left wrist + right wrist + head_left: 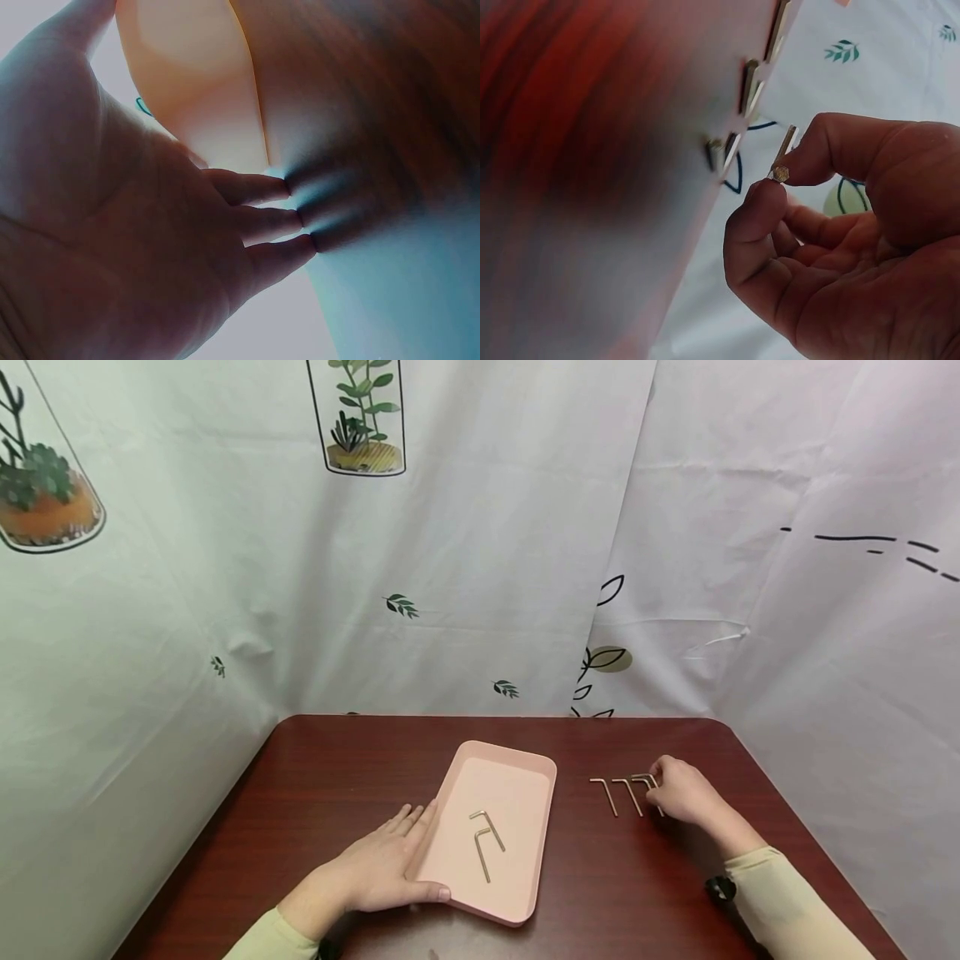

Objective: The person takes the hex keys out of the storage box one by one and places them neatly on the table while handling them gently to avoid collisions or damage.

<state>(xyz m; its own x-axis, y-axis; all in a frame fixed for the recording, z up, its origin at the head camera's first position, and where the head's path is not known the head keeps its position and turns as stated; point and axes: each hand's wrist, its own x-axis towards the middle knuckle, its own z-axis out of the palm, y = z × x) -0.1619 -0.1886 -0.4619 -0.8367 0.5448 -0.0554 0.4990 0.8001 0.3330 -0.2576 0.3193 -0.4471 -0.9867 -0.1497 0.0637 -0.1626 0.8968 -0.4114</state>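
Note:
My right hand (681, 789) pinches a brass-coloured hex key (787, 146) between thumb and fingertip, lifted off the table in the right wrist view. Near it, on the right of the table, lie three more L-shaped hex keys (610, 797), side by side. A pink tray (517, 893) stands tilted in the middle of the table, with two hex keys (482, 858) inside, one touching or overlapping the other. Against the tray's left side rests my left hand (382, 868), fingers straight and thumb at the near rim. Its fingertips touch the table in the left wrist view.
The dark red wooden table (337, 760) has rounded far corners. A white curtain (465, 568) with plant drawings hangs close behind it and along both sides.

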